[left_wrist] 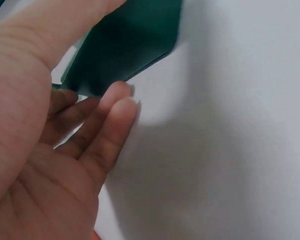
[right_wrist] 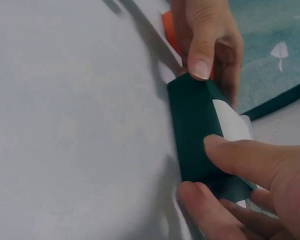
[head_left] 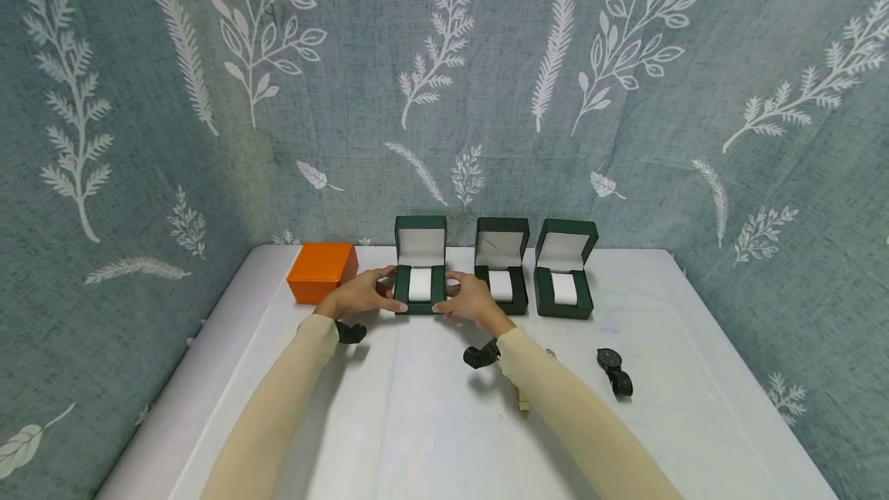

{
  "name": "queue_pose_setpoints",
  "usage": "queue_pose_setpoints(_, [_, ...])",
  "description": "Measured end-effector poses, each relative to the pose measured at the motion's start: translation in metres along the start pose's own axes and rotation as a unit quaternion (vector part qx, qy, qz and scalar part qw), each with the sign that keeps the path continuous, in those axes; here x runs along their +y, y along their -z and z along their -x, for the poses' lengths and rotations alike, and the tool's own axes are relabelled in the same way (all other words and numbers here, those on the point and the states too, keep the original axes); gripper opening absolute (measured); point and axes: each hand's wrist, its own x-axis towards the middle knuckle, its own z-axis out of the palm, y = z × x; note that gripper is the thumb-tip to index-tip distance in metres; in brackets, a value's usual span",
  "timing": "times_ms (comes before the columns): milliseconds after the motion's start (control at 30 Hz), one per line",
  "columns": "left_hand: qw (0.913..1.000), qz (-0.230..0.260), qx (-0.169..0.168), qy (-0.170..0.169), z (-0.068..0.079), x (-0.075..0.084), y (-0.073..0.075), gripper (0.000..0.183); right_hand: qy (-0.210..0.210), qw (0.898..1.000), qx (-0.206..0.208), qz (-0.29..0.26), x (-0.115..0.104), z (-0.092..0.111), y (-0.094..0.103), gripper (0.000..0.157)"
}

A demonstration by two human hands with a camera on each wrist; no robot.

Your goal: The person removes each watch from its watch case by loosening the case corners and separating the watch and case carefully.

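Note:
An open green watch box [head_left: 420, 305] with a white cushion [head_left: 420, 285] stands on the table, its lid raised at the back. My left hand [head_left: 363, 292] holds its left side, the thumb at the front corner. On the other side my right hand [head_left: 474, 301] grips it between thumb and fingers. The right wrist view shows both thumbs on the front of the green box [right_wrist: 195, 125]. In the left wrist view, the fingertips [left_wrist: 121, 112] are by the box's lower edge, and the thumb lies partly out of frame.
Left of the hands sits a closed orange box [head_left: 322, 272]. To the right stand a black open watch box [head_left: 501, 303] and another green one [head_left: 564, 307]. A black watch [head_left: 614, 371] lies front right. A gold-coloured item [head_left: 524, 401] is partly hidden under the right sleeve.

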Motion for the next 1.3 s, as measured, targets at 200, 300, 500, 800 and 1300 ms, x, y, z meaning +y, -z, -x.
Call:
queue_pose_setpoints(200, [0.9989,-0.023,0.033,-0.023,0.011,-0.006,-0.004,0.099,0.031,0.999,0.022,0.000,0.001,0.012,0.000,0.060])
queue_pose_setpoints(300, [0.9977,-0.041,0.046,-0.028,0.020,-0.008,-0.006,0.094,0.043,0.999,0.019,-0.004,0.002,0.019,0.003,0.054])
queue_pose_setpoints(500, [0.9910,-0.102,0.066,-0.056,0.041,-0.010,-0.010,0.081,0.083,0.997,-0.002,0.006,0.012,0.031,0.007,0.048])
queue_pose_setpoints(800, [0.9806,-0.140,0.066,-0.120,0.075,-0.010,-0.030,0.062,0.116,0.992,-0.040,0.023,0.036,0.066,0.013,0.047])
queue_pose_setpoints(1300, [0.9724,-0.110,0.039,-0.202,0.109,0.004,-0.078,0.061,0.121,0.987,-0.106,-0.011,0.057,0.122,0.020,0.044])
